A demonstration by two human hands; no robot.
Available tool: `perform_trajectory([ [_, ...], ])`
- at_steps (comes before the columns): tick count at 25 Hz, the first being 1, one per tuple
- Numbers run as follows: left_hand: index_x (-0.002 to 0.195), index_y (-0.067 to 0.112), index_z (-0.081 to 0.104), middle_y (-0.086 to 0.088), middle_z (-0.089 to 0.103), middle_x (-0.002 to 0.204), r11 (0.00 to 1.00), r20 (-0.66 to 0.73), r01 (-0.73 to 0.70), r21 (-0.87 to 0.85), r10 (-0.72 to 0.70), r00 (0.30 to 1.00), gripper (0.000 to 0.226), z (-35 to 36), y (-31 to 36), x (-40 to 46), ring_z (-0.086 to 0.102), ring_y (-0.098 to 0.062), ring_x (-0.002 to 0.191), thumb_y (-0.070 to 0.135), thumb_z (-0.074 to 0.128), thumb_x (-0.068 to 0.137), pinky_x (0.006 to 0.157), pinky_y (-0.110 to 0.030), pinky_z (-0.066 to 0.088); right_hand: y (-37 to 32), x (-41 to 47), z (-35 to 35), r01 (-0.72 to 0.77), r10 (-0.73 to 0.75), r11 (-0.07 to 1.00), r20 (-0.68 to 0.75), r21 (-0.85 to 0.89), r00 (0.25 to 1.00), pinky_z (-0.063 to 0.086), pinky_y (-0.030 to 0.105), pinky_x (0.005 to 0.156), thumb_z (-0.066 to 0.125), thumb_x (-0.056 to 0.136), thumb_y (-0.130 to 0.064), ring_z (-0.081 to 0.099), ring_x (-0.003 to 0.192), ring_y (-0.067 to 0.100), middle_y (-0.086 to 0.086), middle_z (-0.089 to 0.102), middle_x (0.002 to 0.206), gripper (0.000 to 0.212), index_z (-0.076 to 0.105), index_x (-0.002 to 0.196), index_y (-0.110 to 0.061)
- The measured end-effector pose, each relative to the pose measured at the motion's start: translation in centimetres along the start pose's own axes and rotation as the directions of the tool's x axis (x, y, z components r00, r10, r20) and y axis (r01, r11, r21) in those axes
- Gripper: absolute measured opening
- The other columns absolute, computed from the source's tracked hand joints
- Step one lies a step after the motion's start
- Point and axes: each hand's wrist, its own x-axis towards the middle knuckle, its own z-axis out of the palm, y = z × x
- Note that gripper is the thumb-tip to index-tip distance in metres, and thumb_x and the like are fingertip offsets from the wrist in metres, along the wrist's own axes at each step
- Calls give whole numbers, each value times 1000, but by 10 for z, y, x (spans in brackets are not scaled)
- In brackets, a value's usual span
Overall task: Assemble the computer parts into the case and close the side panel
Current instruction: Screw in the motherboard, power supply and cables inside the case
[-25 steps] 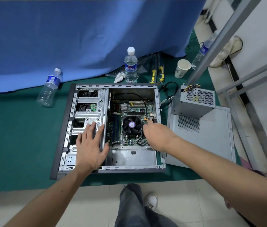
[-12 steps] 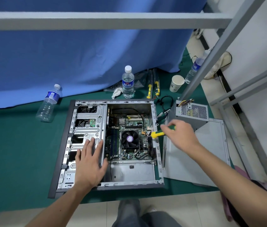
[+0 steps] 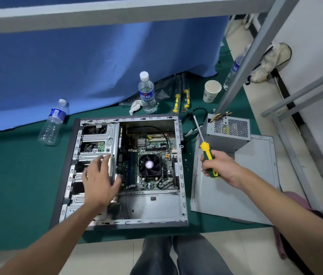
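Case (image 3: 126,222): open, on its side on green mat (image 3: 17,185), side panel off.
Left hand (image 3: 99,182): fingers straight and spread, blurred, over drive cage (image 3: 97,139) inside case; contact with cage not discernible.
Right hand (image 3: 219,166): curled round handle of screwdriver (image 3: 206,149), yellow and green, shaft pointing up and away, held above panel (image 3: 236,191), right of case.
Fan (image 3: 149,165): black, purple centre label, on motherboard (image 3: 152,144) in right half of case, just right of left hand.
Panel: grey, flat on mat, just beside case's right edge.
Power supply (image 3: 229,132): grey box with perforated face, coloured wires at top, resting on far end of panel, outside case.
Small screws (image 3: 186,165): scattered on mat between case and panel.
Bottle (image 3: 146,93): upright, beyond case.
Second bottle (image 3: 53,122): tilted, left of case, against blue cloth (image 3: 77,66).
Two yellow-handled tools (image 3: 180,100): on mat beyond case.
Paper cup (image 3: 211,91): upright, right of tools.
Third bottle (image 3: 233,73): partly hidden behind metal frame (image 3: 243,60).
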Motion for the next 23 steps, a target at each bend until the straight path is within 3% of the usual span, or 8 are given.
perform_trajectory([
  [3, 157, 20, 17, -14, 14, 161, 999, -1, 33, 40, -33, 999, 78, 2, 19, 35, 14, -31, 147, 41, 56, 93, 119, -52, 9, 31, 18, 7, -11, -13, 993, -200, -118, 980, 45, 29, 52, 75, 84, -14, 52, 50, 16, 2, 56, 59, 22, 54, 75, -13],
  [6, 158, 22, 11, -10, 9, 163, 994, -17, 49, 98, -48, 999, 79, 19, 22, 49, 9, -27, 150, 38, 54, 93, 121, -50, 6, 64, 41, 18, -88, 27, 978, -303, -191, 953, 45, 30, 51, 69, 89, -29, 53, 46, 17, -1, 54, 53, 28, 55, 68, -15],
  [12, 154, 25, 25, -9, 21, 160, 996, -83, 40, 84, -33, 996, 79, 27, 15, 50, 22, -29, 145, 38, 48, 80, 117, -50, 13, 88, 79, 41, -176, 20, 927, -423, -332, 906, 38, 24, 50, 67, 86, -14, 53, 53, 17, -1, 57, 58, 18, 62, 69, -16],
  [23, 154, 27, 24, -6, 22, 159, 993, -102, 40, 111, -29, 994, 83, 30, 14, 51, 27, -29, 142, 41, 46, 75, 116, -52, 16, 99, 104, 54, -295, 74, 887, -521, -356, 850, 46, 25, 53, 69, 89, -17, 62, 63, 19, 2, 67, 71, 4, 72, 87, -17],
])
